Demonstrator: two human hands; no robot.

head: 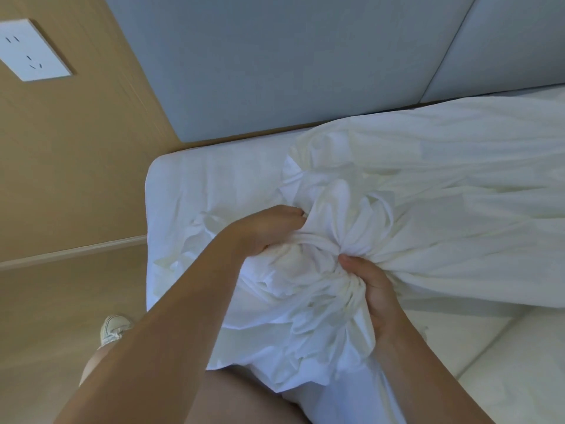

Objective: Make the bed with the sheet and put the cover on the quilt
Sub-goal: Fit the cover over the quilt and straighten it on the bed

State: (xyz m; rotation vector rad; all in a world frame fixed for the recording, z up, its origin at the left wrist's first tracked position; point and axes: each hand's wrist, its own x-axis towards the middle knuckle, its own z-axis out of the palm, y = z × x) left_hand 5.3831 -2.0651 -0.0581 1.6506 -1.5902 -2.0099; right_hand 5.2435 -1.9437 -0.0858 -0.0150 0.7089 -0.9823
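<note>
Right now both hands are closed on one bundle of white fabric (321,240), which lies gathered between them on the near corner of the bed (189,185). I cannot tell if this fabric is the cover, the quilt or both together.

My left hand (269,231) comes in from the lower left with the forearm stretched long and almost straight. Its fingers are curled and pushed into the folds, so their tips are hidden inside the cloth. My right hand (376,289) is nearer to my body and a little lower. It grips a tight twist of the same fabric, with the thumb (347,259) lying on top and the other fingers wrapped under, out of sight.

From the right hand the fabric runs away to the right in long wrinkles over the bed. Beyond both hands stands the grey-blue headboard (275,71). Far to the left of the left arm is a wall socket (30,50), and below that arm my shoe (114,330) stands on the wooden floor (46,316).
</note>
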